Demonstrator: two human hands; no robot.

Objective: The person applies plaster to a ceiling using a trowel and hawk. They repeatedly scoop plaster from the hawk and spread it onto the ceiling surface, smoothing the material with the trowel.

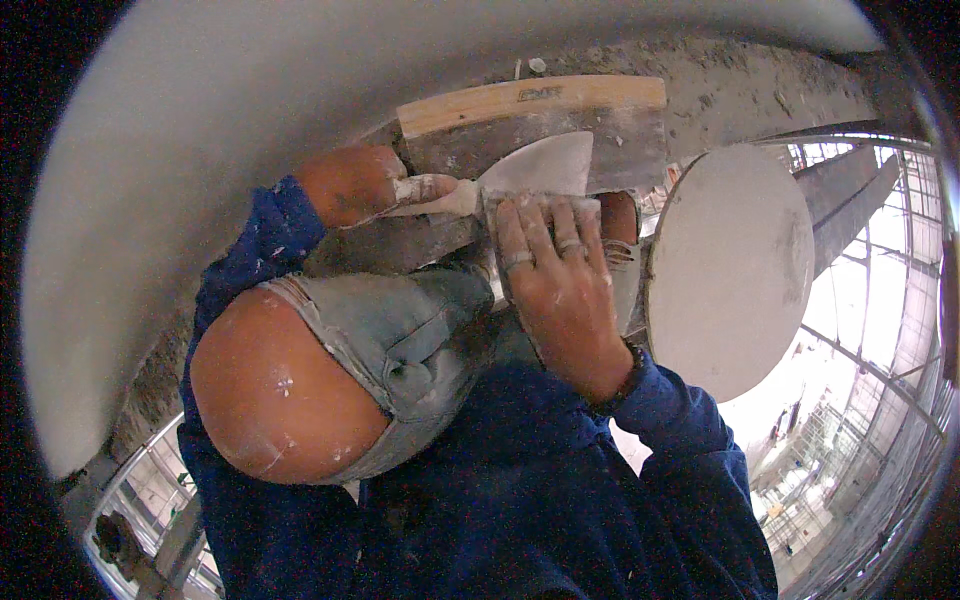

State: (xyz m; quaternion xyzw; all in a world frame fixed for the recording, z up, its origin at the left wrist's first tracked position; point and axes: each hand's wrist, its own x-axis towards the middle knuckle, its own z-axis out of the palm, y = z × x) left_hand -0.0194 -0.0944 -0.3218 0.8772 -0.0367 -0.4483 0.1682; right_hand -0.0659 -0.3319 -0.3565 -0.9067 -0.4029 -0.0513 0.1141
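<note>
My left hand is closed around the pale handle of a putty knife, its broad, whitish blade pointing right. Over the lower part of that blade lies my right hand, fingers stretched flat on a thin greyish piece that I cannot identify. Its thumb is hidden. Just beyond both hands rests a wide scraper with a grey blade and a wooden strip along its far edge. Pale dust and smears cover the fingers, and a ring shows on my right hand.
My bent knee shows through torn jeans at lower left. To the right stands a large round whitish disc. A smooth pale curved surface fills the upper left, above a rough grey ledge. Metal framework and bright windows show at far right.
</note>
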